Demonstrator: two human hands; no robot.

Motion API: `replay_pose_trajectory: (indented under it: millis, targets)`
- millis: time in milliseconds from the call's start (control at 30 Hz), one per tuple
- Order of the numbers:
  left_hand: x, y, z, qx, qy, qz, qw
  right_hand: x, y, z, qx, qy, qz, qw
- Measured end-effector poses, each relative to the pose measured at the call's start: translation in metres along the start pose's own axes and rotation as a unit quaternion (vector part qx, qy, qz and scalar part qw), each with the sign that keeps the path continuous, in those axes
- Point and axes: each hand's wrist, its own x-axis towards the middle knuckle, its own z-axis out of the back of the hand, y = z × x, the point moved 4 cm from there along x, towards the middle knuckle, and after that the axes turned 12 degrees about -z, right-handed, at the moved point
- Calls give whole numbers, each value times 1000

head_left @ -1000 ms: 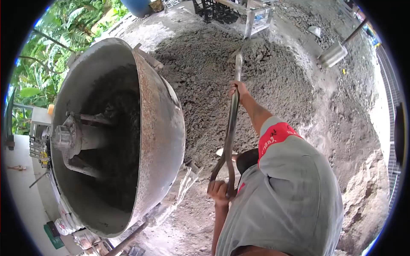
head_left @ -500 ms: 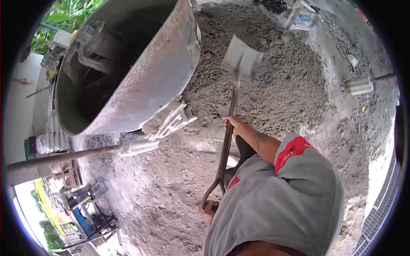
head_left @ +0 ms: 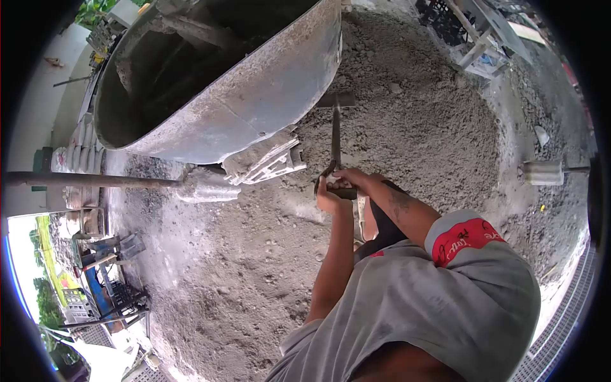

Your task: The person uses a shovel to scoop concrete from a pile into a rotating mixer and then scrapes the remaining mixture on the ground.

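A shovel (head_left: 336, 137) points away from me. Its blade (head_left: 335, 100) shows nearly edge-on against the grey mix, close beside the large metal drum (head_left: 254, 105). Around the shovel's handle end my left hand (head_left: 329, 198) is closed. Just to its right, my right hand (head_left: 352, 178) is closed on the handle too, and the two hands almost touch. Parts of the grip are hidden by my fingers. The rough grey mix (head_left: 426, 121) spreads beyond the hands.
Broken hollow blocks (head_left: 270, 162) lie under the drum's edge. A long pole (head_left: 95, 181) extends in from the left to a mortar-crusted piece (head_left: 207, 186). At the right is a cylindrical piece on a rod (head_left: 544, 172). A wooden-legged stand (head_left: 477, 51) is at upper right.
My right hand has moved from the shaft to the handle end, and my left hand has moved forward with it. The blade has turned from face-on to edge-on, nearer the drum.
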Motion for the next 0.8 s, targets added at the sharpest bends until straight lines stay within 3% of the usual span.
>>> replay_pose_trajectory:
  millis: [33,133,233,300,367,400,467,500,533,567,600,633,800]
  targets:
    - [-4,-2,-19,-86,40,45,994,-7,14,0,56,18,-24,998]
    - [-3,-23,-63,-160,114,99,976,-21,49,-11,117,-18,-26,993]
    - [-6,-34,-92,-116,55,91,988,-34,75,-9,120,41,-7,992]
    - [2,-30,-96,-148,56,98,983,7,80,6,26,17,22,999]
    - [48,8,-124,-126,83,28,988,59,123,22,93,134,21,986]
    - [82,27,-128,-26,91,-20,995,42,104,1,102,141,3,985]
    - [124,20,-137,-90,161,21,983,-61,159,-24,156,12,7,988]
    - [120,11,-108,-101,150,51,982,0,139,-13,17,8,40,999]
    - [109,6,-70,54,74,-47,995,82,109,-3,-209,-45,82,973]
    - [93,-8,-81,186,30,-151,970,119,108,5,-399,-126,113,901]
    - [96,6,-69,94,1,-119,988,109,111,2,-497,-184,122,839]
    - [108,16,-60,130,-12,-105,986,96,108,6,-437,-264,196,837]
    - [113,15,-29,101,-35,-98,989,114,84,1,-506,-314,219,772]
